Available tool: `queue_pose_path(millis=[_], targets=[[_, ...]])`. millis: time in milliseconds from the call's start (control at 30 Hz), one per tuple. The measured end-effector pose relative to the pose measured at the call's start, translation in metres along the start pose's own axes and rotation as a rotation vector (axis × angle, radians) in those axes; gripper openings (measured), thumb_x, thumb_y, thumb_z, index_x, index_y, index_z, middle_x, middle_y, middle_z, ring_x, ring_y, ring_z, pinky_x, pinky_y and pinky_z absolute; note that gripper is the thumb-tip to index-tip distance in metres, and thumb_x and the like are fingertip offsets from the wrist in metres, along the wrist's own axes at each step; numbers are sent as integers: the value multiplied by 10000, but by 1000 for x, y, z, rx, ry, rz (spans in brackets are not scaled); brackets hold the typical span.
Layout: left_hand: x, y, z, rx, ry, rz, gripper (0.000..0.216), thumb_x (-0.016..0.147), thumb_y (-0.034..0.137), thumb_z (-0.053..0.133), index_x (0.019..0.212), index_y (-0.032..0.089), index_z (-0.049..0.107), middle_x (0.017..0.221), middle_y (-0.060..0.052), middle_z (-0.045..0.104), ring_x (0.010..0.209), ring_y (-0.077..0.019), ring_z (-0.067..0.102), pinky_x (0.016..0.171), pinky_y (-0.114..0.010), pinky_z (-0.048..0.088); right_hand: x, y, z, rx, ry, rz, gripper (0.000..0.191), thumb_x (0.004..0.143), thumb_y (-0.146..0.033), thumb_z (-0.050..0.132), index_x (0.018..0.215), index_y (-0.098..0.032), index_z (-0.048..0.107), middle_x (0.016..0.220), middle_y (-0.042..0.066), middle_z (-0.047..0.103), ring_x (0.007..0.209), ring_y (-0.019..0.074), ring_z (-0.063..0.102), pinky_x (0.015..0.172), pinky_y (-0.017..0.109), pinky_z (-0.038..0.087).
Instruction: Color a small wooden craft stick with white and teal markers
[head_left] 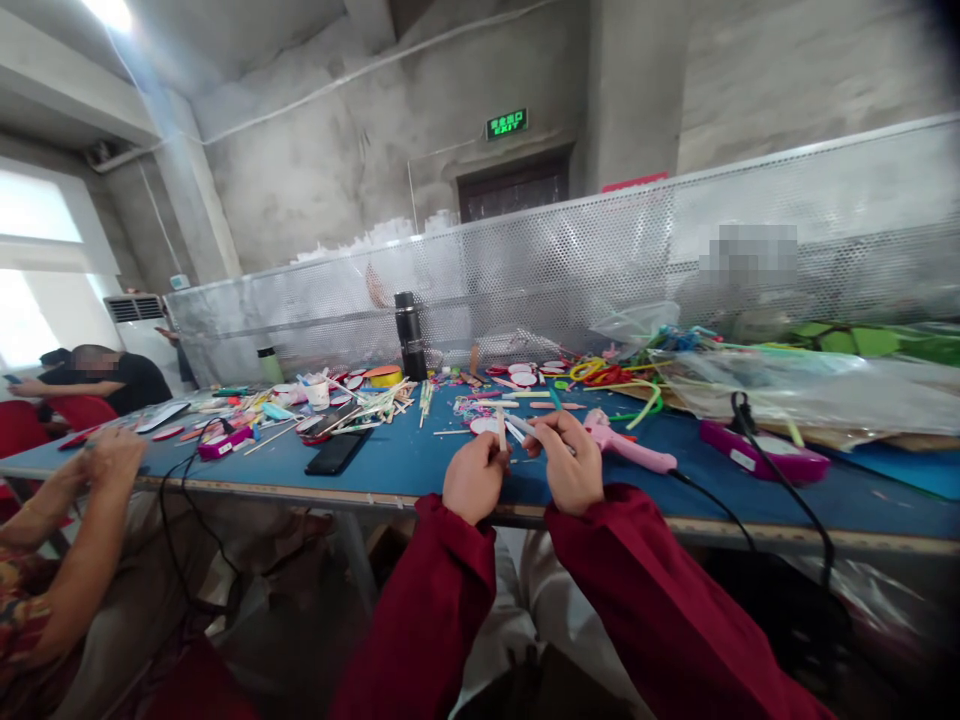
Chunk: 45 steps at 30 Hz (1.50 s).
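My left hand (474,480) is closed, pinching a flat, pale wooden craft stick (502,428) that stands up from the fingertips. Close beside it, my right hand (571,465) grips a slim white pen-like stick (523,427) whose tip points toward the craft stick. What exactly this white piece is, I cannot make out. A short teal end (556,399) shows above the right fingers. Just past both hands lies a white round piece (484,425) on the blue table (420,470). To the right of my right hand rests a pink hot glue gun (634,447) with a black cord.
Purple power strips (765,455) (225,443) with cables lie at both sides. A black phone (337,453), a black thermos (409,335) and scattered sticks (386,405) are on the table. A perforated metal screen (540,270) runs behind. At left are a co-worker's hands (112,455).
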<state>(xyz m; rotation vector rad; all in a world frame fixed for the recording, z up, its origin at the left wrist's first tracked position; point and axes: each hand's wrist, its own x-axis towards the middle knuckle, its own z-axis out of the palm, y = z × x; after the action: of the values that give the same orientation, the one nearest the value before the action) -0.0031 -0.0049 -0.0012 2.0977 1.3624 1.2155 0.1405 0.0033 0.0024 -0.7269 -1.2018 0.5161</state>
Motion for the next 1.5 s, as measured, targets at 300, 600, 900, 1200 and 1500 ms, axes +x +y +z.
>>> queue_pose_path(millis=[300, 600, 900, 1200, 1500], targets=[[-2, 3, -1, 15, -2, 8, 91, 927, 218, 510, 941, 232, 599, 801, 11, 688, 751, -148, 603, 679, -242, 418, -1, 0, 0, 21, 2, -9, 132, 829, -334, 594, 764, -230, 643, 620, -20, 643, 543, 166, 564, 542, 316, 473], [-3, 6, -1, 52, 2, 15, 89, 930, 235, 511, 932, 234, 599, 799, 6, 688, 744, -152, 599, 677, -244, 414, 0, 0, 0, 29, -8, -9, 129, 829, -334, 595, 769, -229, 641, 614, -16, 639, 541, 168, 569, 537, 316, 478], [-4, 8, -3, 55, 12, 25, 99, 917, 211, 515, 936, 232, 610, 814, 5, 689, 769, -154, 605, 695, -244, 419, -2, -2, 1, 32, -19, -14, 124, 825, -322, 593, 760, -226, 638, 622, -14, 636, 547, 166, 575, 543, 312, 481], [-2, 8, -2, 78, 25, 4, 110, 921, 188, 517, 961, 234, 608, 822, 2, 693, 767, -156, 603, 695, -248, 414, -1, -1, 0, 0, -9, -16, 131, 834, -330, 590, 758, -237, 642, 620, -17, 642, 550, 174, 575, 537, 318, 486], [-2, 6, -1, 75, 23, 16, 101, 922, 192, 520, 956, 235, 605, 833, 5, 689, 793, -157, 613, 707, -247, 417, -2, -3, 0, 1, -18, -19, 139, 833, -332, 591, 752, -226, 631, 616, -15, 629, 549, 169, 582, 546, 308, 488]])
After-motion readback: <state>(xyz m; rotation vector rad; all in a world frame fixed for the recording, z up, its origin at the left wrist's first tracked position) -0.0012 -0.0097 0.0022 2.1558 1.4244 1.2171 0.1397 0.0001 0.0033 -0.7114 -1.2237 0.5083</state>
